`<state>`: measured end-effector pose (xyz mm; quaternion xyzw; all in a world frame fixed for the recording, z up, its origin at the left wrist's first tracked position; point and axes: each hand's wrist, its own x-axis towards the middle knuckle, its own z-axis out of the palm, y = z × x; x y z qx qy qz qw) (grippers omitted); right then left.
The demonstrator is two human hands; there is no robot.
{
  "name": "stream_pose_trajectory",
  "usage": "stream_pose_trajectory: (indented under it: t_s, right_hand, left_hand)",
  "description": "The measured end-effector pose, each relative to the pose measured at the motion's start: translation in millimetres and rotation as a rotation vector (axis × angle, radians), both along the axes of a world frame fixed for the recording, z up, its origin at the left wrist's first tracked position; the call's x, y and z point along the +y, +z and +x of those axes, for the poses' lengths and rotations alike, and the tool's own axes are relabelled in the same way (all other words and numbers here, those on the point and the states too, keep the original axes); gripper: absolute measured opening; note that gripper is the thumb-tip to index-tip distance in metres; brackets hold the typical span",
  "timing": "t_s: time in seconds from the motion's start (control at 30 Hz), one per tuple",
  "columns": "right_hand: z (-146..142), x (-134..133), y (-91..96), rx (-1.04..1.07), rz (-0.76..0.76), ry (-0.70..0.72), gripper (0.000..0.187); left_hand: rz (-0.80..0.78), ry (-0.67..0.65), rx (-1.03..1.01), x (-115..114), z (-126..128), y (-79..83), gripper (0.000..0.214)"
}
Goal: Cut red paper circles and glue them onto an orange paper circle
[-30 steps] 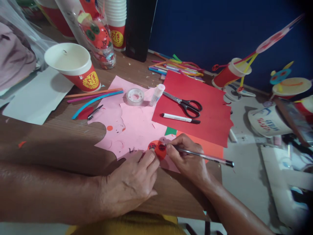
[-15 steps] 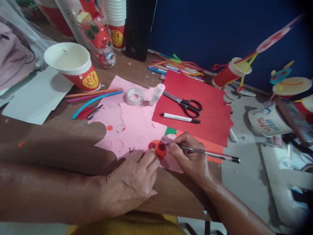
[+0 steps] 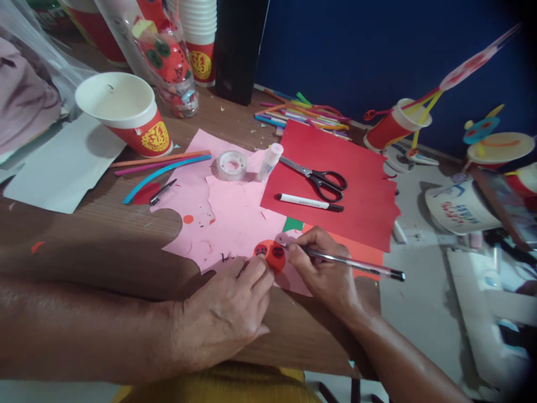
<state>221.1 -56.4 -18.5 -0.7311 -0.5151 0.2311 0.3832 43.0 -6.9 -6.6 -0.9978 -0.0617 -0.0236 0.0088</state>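
A small orange-red paper disc [image 3: 276, 264] with two dark drawn eye shapes lies on cut pink paper [image 3: 247, 207] near the table's front edge. My left hand [image 3: 229, 313] presses its bent fingertips onto the disc's left side and covers part of it. A clear-barrelled ballpoint pen [image 3: 356, 262] is pinched in my right hand [image 3: 329, 271], its tip at the upper right rim of the disc, close to one eye shape. Beyond my right hand, a white marker [image 3: 310, 202] and black-handled scissors [image 3: 321, 180] rest on red paper [image 3: 361, 212].
A tape roll [image 3: 232, 165] and a glue stick [image 3: 269, 162] are on the pink paper. To the left stands a paper cup [image 3: 138, 131], beside bendy coloured sticks [image 3: 168, 173] and a pen cap [image 3: 163, 192]. Decorated cups [image 3: 388, 129] stand at the right.
The back end of the pen has swung slightly left and down as my right hand shifts a little. My left hand and the disc stay in place.
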Motion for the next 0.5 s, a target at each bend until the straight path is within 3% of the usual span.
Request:
stream_pose_trajectory:
  t_s: [0.5]
  right_hand:
    - [0.8,-1.7,1.1,0.016,0.002,0.051,0.011]
  left_hand:
    - [-0.012,-0.002,0.005,0.0,-0.2,-0.4,0.043]
